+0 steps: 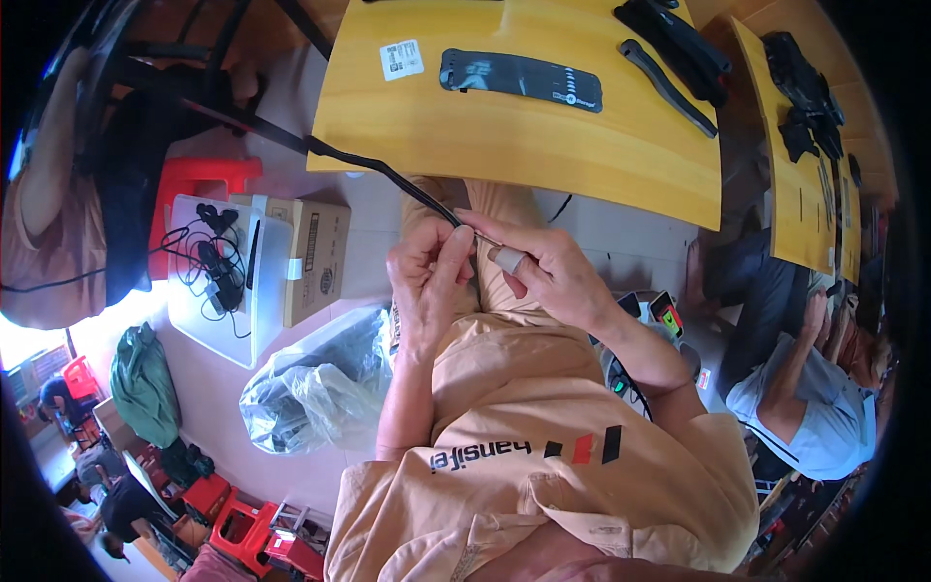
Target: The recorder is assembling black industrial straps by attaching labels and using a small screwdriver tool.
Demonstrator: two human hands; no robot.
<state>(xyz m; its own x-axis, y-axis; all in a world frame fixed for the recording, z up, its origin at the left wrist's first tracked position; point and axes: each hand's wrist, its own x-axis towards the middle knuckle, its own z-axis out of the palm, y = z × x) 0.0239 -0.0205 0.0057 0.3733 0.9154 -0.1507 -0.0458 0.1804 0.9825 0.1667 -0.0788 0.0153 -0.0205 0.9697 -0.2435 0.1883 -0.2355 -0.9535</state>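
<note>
1. Over the lap, the person's bare left hand (425, 274) is closed, thumb and fingers pinching a long, narrow, black strip (388, 174).
2. The bare right hand (555, 264) curls close beside it; its grip is unclear.
3. The strip bends leftward across the yellow wooden table's (640, 179) corner.

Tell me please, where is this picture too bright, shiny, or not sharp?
Head view: white overexposure near the left edge; head view again: pale glare on the dark flat strip and shine on the plastic bag; same view: distant people at lower left look soft, the left hand and right hand clearer.
</note>
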